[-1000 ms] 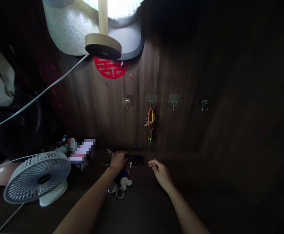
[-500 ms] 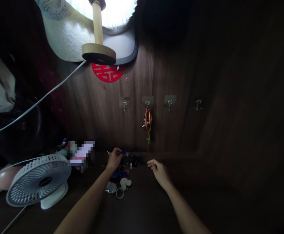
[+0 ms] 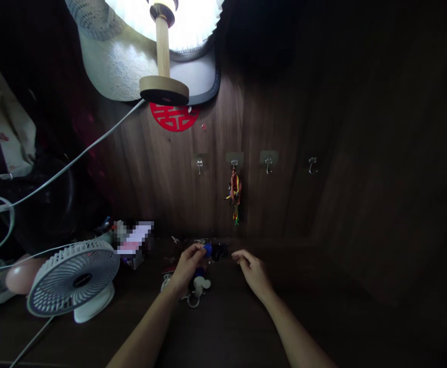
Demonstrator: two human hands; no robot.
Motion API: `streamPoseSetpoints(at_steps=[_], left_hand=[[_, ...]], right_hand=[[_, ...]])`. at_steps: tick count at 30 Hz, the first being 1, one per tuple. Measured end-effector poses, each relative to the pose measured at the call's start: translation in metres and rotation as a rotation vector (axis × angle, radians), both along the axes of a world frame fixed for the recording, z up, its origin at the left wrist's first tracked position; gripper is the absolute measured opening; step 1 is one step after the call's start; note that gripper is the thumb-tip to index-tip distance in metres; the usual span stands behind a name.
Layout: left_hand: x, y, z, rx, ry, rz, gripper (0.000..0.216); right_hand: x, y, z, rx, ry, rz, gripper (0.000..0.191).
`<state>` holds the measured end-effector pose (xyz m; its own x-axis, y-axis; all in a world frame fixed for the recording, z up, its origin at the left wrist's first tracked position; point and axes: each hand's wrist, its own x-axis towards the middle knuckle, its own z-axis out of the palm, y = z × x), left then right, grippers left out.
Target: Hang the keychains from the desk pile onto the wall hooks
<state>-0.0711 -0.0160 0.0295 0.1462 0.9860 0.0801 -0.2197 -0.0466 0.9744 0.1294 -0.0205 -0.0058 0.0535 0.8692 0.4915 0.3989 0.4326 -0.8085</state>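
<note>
My left hand (image 3: 188, 263) is closed in a pinch on a small blue key fob (image 3: 207, 249), just above the pile. Dark keys or tags (image 3: 219, 251) lie right beside the fob, too dim to make out. Below my left hand are a white mouse-head-shaped tag (image 3: 201, 284) and a metal key ring (image 3: 193, 300). A small silver key (image 3: 175, 239) lies behind that hand, near the wall. To the right of the pile, my right hand (image 3: 252, 272) rests with its fingers loosely bent and slightly apart, with nothing visible in them.
Metal hooks (image 3: 268, 164) line the wooden wall; a colourful braided cord charm (image 3: 235, 194) hangs from one. A white fan (image 3: 73, 281) and a blurred box (image 3: 135, 245) stand left. Above are a lit lamp (image 3: 163, 56), caps (image 3: 119, 66) and a red paper cutout (image 3: 175, 120); a white cable (image 3: 81, 153) crosses left.
My left hand has moved right and slightly toward me, and the blue fob now shows at its fingertips. My right hand has stayed nearly still. The whole view has shifted slightly.
</note>
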Motion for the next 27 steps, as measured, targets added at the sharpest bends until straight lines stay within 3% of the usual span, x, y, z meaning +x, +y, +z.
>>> streamPoseSetpoints(at_steps=[8, 13, 20, 27], left_hand=[[0.012, -0.026, -0.010, 0.346, 0.398, 0.152, 0.023], [0.011, -0.038, -0.017, 0.502, 0.629, 0.176, 0.019], [0.011, -0.044, -0.030, 0.591, 0.714, 0.197, 0.022], [0.010, -0.045, -0.035, 0.623, 0.802, 0.182, 0.022]], right_hand=[[-0.025, -0.025, 0.024, -0.250, 0.232, 0.312, 0.033], [-0.029, -0.024, 0.023, -0.282, 0.258, 0.285, 0.034], [-0.032, -0.014, 0.015, -0.261, 0.292, 0.223, 0.035], [-0.019, 0.001, 0.035, -0.188, 0.505, 0.049, 0.032]])
